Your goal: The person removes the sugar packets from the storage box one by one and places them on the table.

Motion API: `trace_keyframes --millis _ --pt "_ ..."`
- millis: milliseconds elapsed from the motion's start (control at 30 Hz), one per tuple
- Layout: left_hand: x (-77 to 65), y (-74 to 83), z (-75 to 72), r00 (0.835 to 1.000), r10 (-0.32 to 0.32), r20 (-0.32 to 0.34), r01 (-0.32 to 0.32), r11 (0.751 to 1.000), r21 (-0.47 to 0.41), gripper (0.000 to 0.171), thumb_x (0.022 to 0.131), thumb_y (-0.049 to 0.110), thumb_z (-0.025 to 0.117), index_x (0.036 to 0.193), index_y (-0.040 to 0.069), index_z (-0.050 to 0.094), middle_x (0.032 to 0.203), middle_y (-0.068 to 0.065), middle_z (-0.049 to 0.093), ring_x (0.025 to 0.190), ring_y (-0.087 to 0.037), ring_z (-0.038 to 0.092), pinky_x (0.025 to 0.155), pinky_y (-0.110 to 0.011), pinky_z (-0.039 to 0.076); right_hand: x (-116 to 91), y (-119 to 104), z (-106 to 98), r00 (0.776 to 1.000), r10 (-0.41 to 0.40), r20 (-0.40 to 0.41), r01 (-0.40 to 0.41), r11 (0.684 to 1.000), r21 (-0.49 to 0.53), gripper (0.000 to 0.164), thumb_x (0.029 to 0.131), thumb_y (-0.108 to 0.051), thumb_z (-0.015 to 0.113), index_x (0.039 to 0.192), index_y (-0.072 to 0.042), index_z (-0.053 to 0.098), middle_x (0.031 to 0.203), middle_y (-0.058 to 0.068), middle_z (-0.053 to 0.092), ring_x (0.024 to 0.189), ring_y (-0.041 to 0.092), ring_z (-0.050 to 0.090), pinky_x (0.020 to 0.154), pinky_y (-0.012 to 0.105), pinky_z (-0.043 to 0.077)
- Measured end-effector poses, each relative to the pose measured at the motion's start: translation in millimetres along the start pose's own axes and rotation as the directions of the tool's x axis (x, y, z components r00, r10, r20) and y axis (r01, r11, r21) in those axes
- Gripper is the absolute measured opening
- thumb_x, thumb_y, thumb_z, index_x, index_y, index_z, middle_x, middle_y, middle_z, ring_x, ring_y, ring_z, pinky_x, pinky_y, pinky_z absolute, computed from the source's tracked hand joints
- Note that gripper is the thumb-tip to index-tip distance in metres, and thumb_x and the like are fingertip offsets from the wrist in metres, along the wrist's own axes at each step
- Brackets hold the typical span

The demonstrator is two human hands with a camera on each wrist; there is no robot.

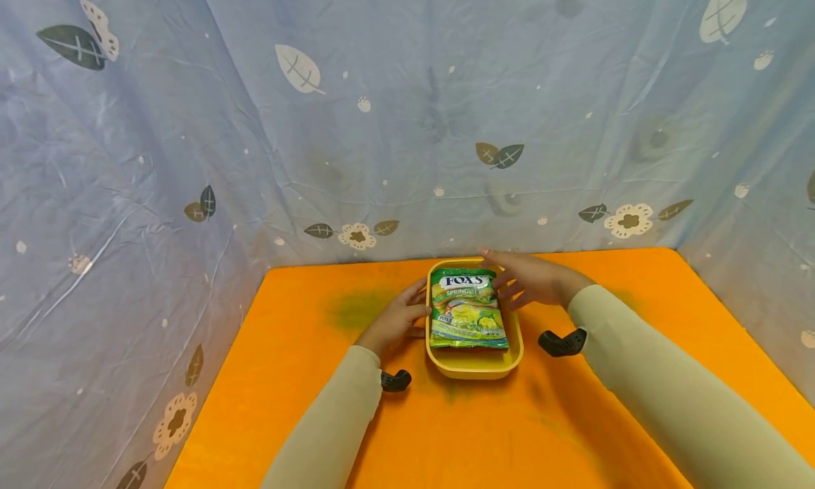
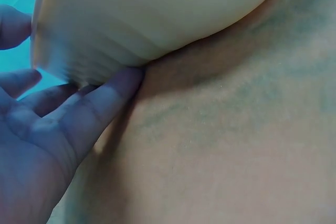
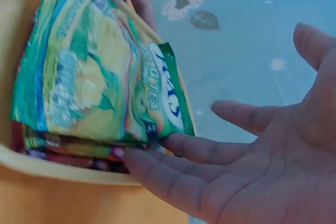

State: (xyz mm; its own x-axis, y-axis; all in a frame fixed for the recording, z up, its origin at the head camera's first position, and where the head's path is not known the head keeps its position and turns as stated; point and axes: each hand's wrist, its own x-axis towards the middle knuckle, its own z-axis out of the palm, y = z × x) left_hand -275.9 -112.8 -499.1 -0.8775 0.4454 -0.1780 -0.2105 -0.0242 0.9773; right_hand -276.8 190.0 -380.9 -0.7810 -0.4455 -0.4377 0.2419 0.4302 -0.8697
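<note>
Orange tabletop (image 1: 305, 404), frame centre: left hand (image 1: 396, 320) open against yellow tray (image 1: 474, 365). Right hand (image 1: 531, 280), fingers straight, touches Fox's candy packet (image 1: 467, 308) (others stacked beneath). Packet seating; next needs gentle pressing.

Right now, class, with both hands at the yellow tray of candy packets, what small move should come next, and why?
Probably pinch the top green packet with the right hand. Its straight fingers already touch the packet's far corner, while the left hand rests against the yellow tray, steadying it. More packets seem stacked beneath.
</note>
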Motion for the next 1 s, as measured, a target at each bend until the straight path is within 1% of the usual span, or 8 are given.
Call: trace_keyframes --millis 200,333,400,467,600,733,867,1000 --pt "-2.1 -2.4 -0.9 1.0 -0.007 -0.013 0.007 1.0 -0.01 0.077 0.107 0.012 0.063 0.175 0.021 0.028 0.172 -0.009 0.038 0.134 -0.031 0.062 0.094 -0.051 0.062 6 10 7 1.0 -0.03 -0.008 0.031 0.993 0.112 0.097 0.108 -0.071 0.046 0.173 -0.004 0.021 0.162 0.038 0.032 0.139 0.058 0.049 0.109 0.065 0.048" --pt "-1.8 -3.3 -1.4 1.0 0.001 -0.007 -0.002 1.0 -0.017 0.077 0.107 0.012 0.063 0.175 0.02 0.028 0.173 -0.009 0.037 0.136 -0.032 0.061 0.093 -0.051 0.062 7 18 10 0.996 -0.057 -0.074 0.074 0.967 0.244 0.09 0.111 -0.064 0.045 0.171 -0.003 0.021 0.144 0.032 0.038 0.121 0.05 0.058 0.102 0.061 0.054" --pt "-1.6 -3.6 -1.7 1.0 -0.001 -0.009 0.001 1.0 -0.02 0.076 0.107 0.012 0.063 0.175 0.021 0.029 0.173 -0.008 0.038 0.137 -0.03 0.06 0.093 -0.051 0.062 7 21 11 0.993 -0.064 -0.1 0.092 0.949 0.3 0.086 0.112 -0.061 0.045 0.17 -0.003 0.02 0.135 0.03 0.038 0.11 0.044 0.055 0.096 0.056 0.055" --pt "-1.7 -3.3 -1.9 1.0 -0.004 -0.012 0.003 1.0 -0.022 0.076 0.107 0.012 0.063 0.174 0.022 0.029 0.172 -0.007 0.038 0.139 -0.03 0.058 0.093 -0.051 0.062 7 22 12 0.991 -0.072 -0.113 0.106 0.937 0.332 0.085 0.113 -0.06 0.046 0.171 -0.005 0.018 0.134 0.029 0.037 0.108 0.042 0.052 0.093 0.053 0.054" --pt "-2.7 -2.6 -2.1 1.0 -0.006 -0.013 0.006 1.0 -0.027 0.075 0.107 0.012 0.062 0.174 0.023 0.031 0.171 -0.005 0.04 0.14 -0.029 0.057 0.094 -0.051 0.061 8 22 14 0.991 -0.086 -0.101 0.116 0.934 0.337 0.088 0.111 -0.062 0.048 0.173 -0.007 0.018 0.15 0.033 0.036 0.117 0.042 0.053 0.097 0.052 0.052" --pt "-2.6 -2.5 -2.3 1.0 -0.003 -0.012 0.003 1.0 -0.03 0.074 0.108 0.012 0.062 0.174 0.023 0.031 0.171 -0.005 0.04 0.14 -0.03 0.058 0.095 -0.052 0.061 12 22 18 0.993 -0.107 -0.055 0.119 0.939 0.323 0.084 0.112 -0.058 0.051 0.171 -0.005 0.022 0.159 0.036 0.035 0.132 0.05 0.054 0.107 0.06 0.051" --pt "-2.6 -2.0 -1.6 1.0 -0.003 -0.012 0.003 1.0 -0.027 0.074 0.108 0.013 0.063 0.174 0.023 0.031 0.172 -0.006 0.039 0.139 -0.03 0.058 0.095 -0.052 0.061 16 25 21 0.992 -0.122 -0.014 0.119 0.934 0.336 0.075 0.114 -0.047 0.053 0.169 -0.004 0.024 0.153 0.032 0.041 0.127 0.049 0.061 0.103 0.061 0.055" --pt "-2.8 -1.2 -0.4 1.0 -0.002 -0.009 0.002 1.0 -0.029 0.074 0.108 0.013 0.063 0.174 0.023 0.031 0.172 -0.007 0.038 0.138 -0.031 0.058 0.095 -0.052 0.061 19 32 22 0.992 -0.126 0.001 0.118 0.928 0.354 0.069 0.115 -0.032 0.056 0.171 -0.006 0.024 0.152 0.028 0.047 0.114 0.038 0.069 0.096 0.053 0.06"
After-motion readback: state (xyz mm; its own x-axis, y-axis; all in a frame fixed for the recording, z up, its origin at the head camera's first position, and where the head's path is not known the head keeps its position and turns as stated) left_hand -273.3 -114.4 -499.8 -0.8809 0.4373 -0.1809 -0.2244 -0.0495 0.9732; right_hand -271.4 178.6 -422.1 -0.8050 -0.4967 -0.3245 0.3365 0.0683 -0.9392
